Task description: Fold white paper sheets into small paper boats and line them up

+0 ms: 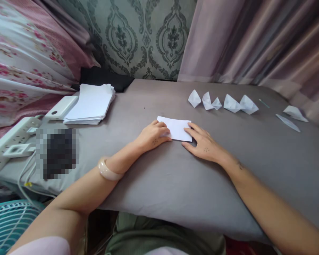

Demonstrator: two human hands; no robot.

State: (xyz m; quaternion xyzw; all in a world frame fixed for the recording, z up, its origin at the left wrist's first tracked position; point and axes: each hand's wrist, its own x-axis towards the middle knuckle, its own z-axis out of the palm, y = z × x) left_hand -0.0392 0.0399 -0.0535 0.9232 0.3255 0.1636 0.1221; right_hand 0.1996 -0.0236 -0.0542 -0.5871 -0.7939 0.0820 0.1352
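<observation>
A folded white paper sheet (pixel 177 128) lies flat on the grey cloth-covered surface (pixel 159 177) in front of me. My left hand (pixel 152 135) rests on the sheet's left edge with its fingers curled down onto it. My right hand (pixel 202 143) lies flat at the sheet's right edge, fingers stretched and the fingertips pressing the paper. Neither hand lifts the sheet. A pale bangle (pixel 107 171) sits on my left wrist.
A stack of white paper (pixel 91 103) sits at the back left, beside a white power bank (pixel 61 107) and a power strip (pixel 12 141). Several folded paper shapes (pixel 223 102) line the back right. A blurred dark object (pixel 57 152) lies at left. A fan grille (pixel 7 223) shows below.
</observation>
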